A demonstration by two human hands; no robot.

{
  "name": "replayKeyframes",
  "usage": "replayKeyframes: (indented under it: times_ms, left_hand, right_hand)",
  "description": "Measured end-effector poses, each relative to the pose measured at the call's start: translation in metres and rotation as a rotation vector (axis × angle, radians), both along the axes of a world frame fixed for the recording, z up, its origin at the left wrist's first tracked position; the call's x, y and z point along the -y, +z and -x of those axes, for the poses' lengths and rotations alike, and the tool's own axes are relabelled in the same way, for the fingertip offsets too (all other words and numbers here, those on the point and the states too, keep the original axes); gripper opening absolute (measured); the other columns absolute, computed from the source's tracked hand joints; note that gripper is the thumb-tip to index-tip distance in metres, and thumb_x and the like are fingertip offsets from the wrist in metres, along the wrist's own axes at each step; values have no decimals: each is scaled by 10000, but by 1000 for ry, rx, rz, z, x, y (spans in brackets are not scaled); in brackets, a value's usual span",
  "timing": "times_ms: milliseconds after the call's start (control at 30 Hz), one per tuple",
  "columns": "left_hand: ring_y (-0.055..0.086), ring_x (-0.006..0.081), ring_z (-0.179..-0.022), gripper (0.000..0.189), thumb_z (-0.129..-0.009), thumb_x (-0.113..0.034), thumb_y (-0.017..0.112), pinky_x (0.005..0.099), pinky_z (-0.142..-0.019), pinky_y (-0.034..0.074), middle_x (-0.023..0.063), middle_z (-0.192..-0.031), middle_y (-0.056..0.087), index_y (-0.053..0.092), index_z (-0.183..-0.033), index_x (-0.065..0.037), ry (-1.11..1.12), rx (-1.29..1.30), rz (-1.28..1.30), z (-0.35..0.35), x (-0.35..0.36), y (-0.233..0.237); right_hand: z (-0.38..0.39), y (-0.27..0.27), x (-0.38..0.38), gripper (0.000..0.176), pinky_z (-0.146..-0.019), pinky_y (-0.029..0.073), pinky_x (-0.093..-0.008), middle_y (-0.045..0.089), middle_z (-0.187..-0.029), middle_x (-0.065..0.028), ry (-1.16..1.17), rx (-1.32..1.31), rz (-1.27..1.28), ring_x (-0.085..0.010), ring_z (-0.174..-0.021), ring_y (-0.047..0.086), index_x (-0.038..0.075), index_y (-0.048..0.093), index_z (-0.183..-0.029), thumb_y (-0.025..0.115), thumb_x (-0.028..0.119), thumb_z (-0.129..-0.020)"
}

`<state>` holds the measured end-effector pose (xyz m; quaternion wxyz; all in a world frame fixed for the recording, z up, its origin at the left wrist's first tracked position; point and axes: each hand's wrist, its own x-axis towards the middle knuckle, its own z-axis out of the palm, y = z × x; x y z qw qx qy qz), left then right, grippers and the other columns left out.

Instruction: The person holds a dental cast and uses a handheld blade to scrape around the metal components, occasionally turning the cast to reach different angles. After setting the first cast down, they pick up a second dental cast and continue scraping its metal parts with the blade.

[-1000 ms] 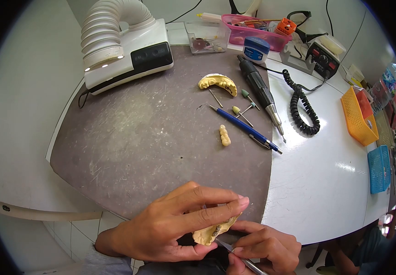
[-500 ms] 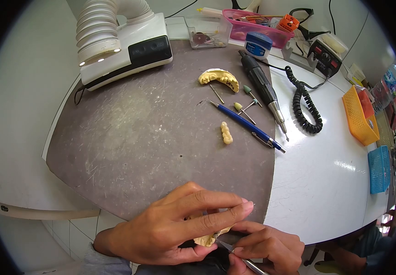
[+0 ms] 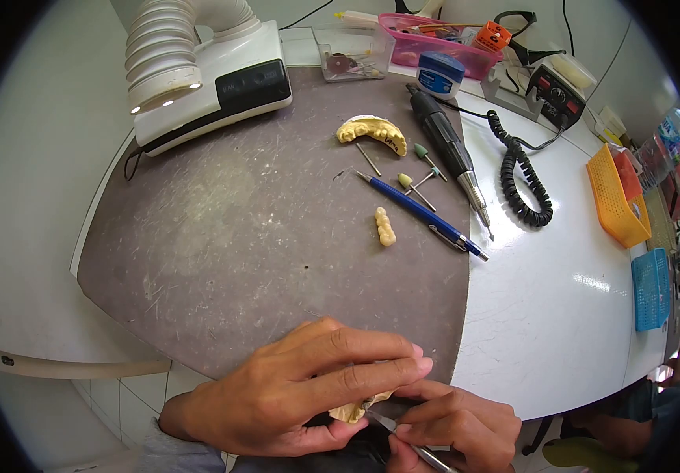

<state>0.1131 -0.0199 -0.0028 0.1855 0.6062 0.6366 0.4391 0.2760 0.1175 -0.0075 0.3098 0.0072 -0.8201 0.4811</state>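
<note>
At the near edge of the brown mat, my left hand (image 3: 300, 390) is closed around a yellow plaster dental model (image 3: 348, 411), its fingers hiding most of it. My right hand (image 3: 462, 426) grips a metal-handled craft knife (image 3: 433, 459), the blade's tip right at the model's edge. Farther up the mat lie a tooth-coloured dental bridge (image 3: 385, 227) and a blue mechanical pencil (image 3: 419, 211). Beyond them rests a second yellow dental model (image 3: 373, 134), arched, with writing on its side.
A black dental handpiece (image 3: 450, 146) with a coiled cord (image 3: 525, 189) lies right of several grinding burs (image 3: 406, 180). A white dust extractor (image 3: 222, 91) stands at the back left. Pink (image 3: 411, 51), orange (image 3: 616, 205) and blue (image 3: 650, 292) baskets line the back and right.
The view has shifted very slightly, so everything on the table sits a little farther left. Both hands keep their grips, with the blade still at the model.
</note>
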Motion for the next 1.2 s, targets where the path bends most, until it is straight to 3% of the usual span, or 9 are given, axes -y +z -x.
replayKeyframes:
  times_ms: [233,567,1200]
  left_hand:
    - [663,195,-1022,591,-670,-30,841,304,-808,510,93,-1231,674,689,-1238,-98,-26,32,13,3,-2,4]
    - [671,276,-1116,600,-644,-23,870,368,-948,569,159,-1226,654,670,-1210,-45,-24,184,-34,4,-3,4]
    - [678,265,-1088,600,-627,-1,855,354,-919,576,164,-1210,660,677,-1199,-33,-30,165,-30,4,-3,2]
  right_hand:
    - [-4,0,-1,153,-733,614,-367,660,-728,-161,-22,49,15,-262,-704,718,-35,610,-753,760,-24,-779]
    - [-2,-2,-1,147,-723,631,-410,662,-718,-176,27,-68,142,-256,-669,712,-38,628,-763,772,-14,-743]
    - [-3,-2,-2,154,-701,611,-369,683,-763,-173,29,-17,96,-285,-725,731,-31,642,-788,791,8,-777]
